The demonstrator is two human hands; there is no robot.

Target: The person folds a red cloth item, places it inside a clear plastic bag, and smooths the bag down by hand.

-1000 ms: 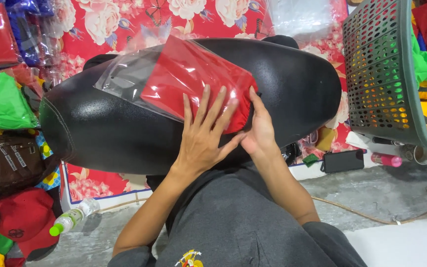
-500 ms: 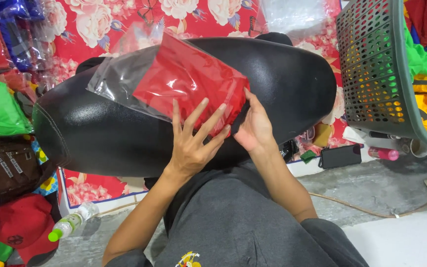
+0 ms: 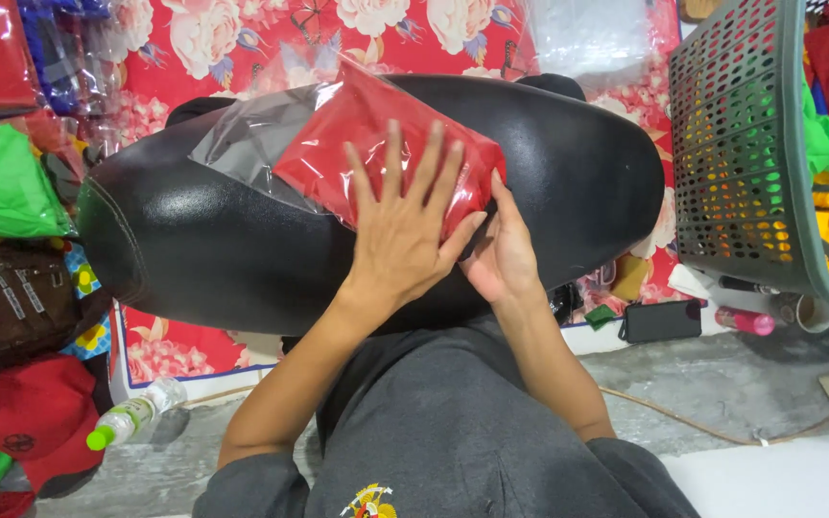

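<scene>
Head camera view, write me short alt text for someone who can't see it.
A person's left hand lies flat, fingers spread, on a red garment in a clear plastic bag on a black padded seat, while the right hand grips the bag's near edge. A green perforated basket of bright clothes stands to the right.

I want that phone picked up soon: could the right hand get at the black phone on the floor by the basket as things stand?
Probably yes. The right hand only touches the bagged red garment at its edge, and the floor between it and the black phone looks free.
</scene>
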